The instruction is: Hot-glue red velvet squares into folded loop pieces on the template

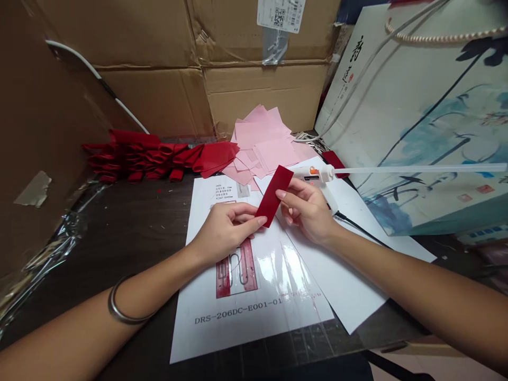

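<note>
Between both hands, tilted over the paper, is a small red rectangular strip (273, 200) with a smooth face. My left hand (230, 227) pinches its lower end between thumb and fingers. At the upper right edge my right hand (308, 209) grips the same strip, thumb on its face. Beneath them lies a printed sheet (206, 338) in clear plastic, with a picture of a red piece and curved outlines. A white glue gun (309, 173) with a long translucent glue stick (416, 169) rests just behind my right hand, partly covered by it.
Red folded strips (138, 159) pile up at the back left. Pink paper pieces (265, 135) are heaped at the back middle, beside small metal clips (313, 142). Cardboard (159, 100) walls the back and left; a large paper bag (428, 121) stands right. A white cable (361, 79) hangs there.
</note>
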Demonstrator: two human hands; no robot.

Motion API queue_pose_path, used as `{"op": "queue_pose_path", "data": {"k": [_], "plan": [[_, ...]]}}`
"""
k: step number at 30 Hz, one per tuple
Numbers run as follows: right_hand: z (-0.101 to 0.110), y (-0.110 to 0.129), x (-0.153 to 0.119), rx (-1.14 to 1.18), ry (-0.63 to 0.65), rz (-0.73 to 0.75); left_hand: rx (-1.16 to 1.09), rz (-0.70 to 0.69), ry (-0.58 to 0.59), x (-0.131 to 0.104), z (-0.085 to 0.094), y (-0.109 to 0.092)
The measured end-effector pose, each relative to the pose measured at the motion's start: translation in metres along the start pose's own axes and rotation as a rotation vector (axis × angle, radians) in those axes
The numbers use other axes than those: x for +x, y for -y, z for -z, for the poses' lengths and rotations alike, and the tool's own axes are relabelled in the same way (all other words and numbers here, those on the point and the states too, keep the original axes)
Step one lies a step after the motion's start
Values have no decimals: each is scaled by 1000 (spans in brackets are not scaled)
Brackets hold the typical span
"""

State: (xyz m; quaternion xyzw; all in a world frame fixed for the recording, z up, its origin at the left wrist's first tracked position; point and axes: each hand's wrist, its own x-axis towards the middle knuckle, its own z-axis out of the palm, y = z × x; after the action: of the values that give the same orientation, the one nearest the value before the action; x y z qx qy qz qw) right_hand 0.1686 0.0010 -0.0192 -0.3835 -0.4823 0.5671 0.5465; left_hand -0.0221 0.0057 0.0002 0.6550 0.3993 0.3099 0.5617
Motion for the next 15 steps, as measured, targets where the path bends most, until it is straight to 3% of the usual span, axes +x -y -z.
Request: {"op": "queue_pose_path", "data": {"k": [4,9,15], "plan": [[0,1,2,21,-29,-3,68,-6,20,0,1,4],[-4,5,1,-5,-130,101,117,-68,56,0,3,6],[-8,9,-7,-95,-124,189,108,-144,-10,1,0,5]]}}
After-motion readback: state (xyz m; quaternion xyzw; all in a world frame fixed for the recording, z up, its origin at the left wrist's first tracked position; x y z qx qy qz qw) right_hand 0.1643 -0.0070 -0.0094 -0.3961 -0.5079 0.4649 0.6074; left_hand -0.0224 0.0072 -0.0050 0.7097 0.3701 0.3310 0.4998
